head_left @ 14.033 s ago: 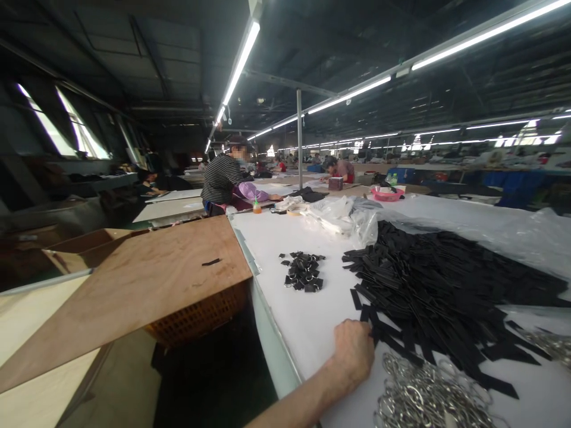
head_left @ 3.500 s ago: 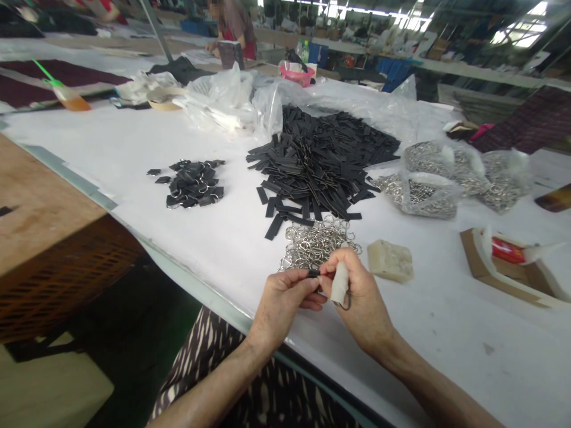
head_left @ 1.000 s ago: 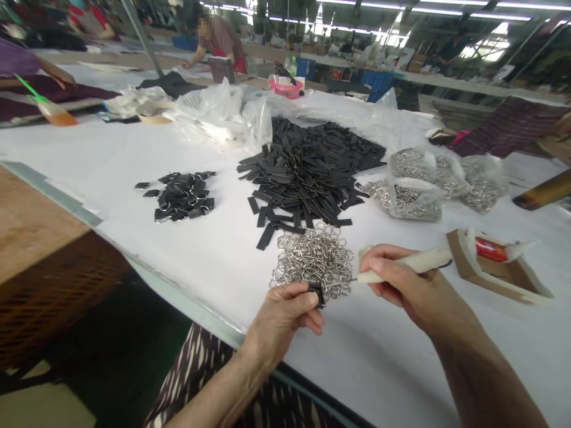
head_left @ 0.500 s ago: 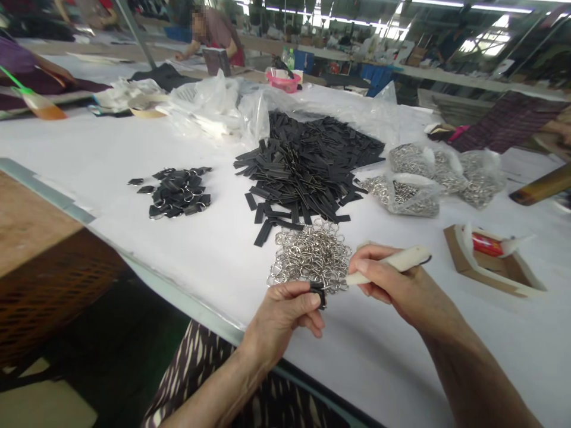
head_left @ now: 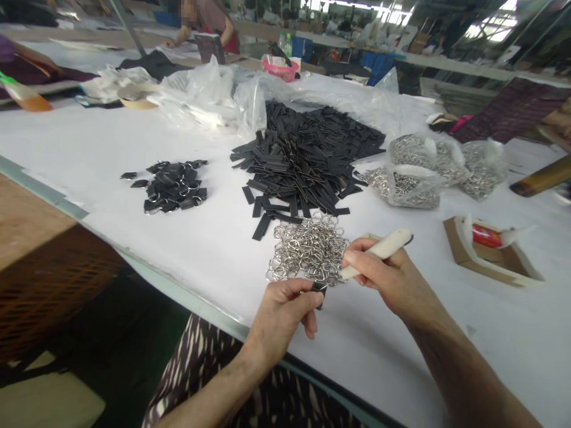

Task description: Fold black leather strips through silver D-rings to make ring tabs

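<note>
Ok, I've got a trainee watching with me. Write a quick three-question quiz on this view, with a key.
1. Which hand holds the white-handled tool?
2. True or false: the loose metal rings lie nearer the person than the pile of black strips.
3. Where is the open cardboard box in the picture?
a) left of the loose metal rings
b) right of the loose metal rings
c) on top of the pile of black strips

Key: 1. the right hand; 2. true; 3. b

Ref white table (head_left: 214, 252): brown wooden top (head_left: 31, 217) just left of it, dark floor (head_left: 134, 324) below, grey pole (head_left: 127, 28) near its far side, bright windows (head_left: 493, 28) well beyond.
</note>
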### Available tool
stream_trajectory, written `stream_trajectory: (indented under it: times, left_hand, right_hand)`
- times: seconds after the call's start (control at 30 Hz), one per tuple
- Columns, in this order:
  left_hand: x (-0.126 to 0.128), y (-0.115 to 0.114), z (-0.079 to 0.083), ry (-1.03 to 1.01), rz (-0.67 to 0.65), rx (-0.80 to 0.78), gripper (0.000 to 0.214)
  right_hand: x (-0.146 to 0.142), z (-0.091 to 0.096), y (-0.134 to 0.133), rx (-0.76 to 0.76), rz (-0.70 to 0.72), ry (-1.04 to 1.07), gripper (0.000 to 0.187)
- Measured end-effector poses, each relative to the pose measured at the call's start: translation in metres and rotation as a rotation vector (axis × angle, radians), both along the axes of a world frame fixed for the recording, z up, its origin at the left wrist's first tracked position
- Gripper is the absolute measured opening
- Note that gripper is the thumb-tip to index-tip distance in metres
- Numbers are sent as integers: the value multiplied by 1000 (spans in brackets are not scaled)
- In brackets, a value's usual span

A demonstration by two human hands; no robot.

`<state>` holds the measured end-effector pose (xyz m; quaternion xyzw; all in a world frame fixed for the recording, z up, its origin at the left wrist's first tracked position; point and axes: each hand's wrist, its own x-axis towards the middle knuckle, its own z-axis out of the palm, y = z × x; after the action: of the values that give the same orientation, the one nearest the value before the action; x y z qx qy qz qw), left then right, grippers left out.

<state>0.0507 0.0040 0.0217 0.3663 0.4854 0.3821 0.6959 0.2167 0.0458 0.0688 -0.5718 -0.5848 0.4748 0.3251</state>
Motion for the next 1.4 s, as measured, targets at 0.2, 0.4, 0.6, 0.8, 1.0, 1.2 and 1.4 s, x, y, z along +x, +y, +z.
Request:
stream_trajectory:
  times: [0.2,0.4,0.6,0.8,1.0,1.2,1.4]
  left_hand:
    - [0,-1,-2,41,-18,-57,22]
    - [-3,-1,-9,-2,3,-38,20]
    - [-8,-2,-19,-75,45,-60,17]
    - [-8,-2,-23,-101,84,-74,15]
    - [-7,2,-24,-212,150,-137,15]
    - [-12,9,-18,-355,182,-297,15]
    - [-15,12,-25,-457,207,-305,17]
  right_hand:
    - [16,12,1,150,-192,150,23]
    - [23,11,3,165,-181,225,22]
    - [18,11,2,86,-149,147,20]
    - [18,11,2,62,-131,128,20]
    - [16,9,3,41,-136,130,21]
    - [20,1,5,73,-102,202,17]
    - [20,1,6,139,-143,25,7]
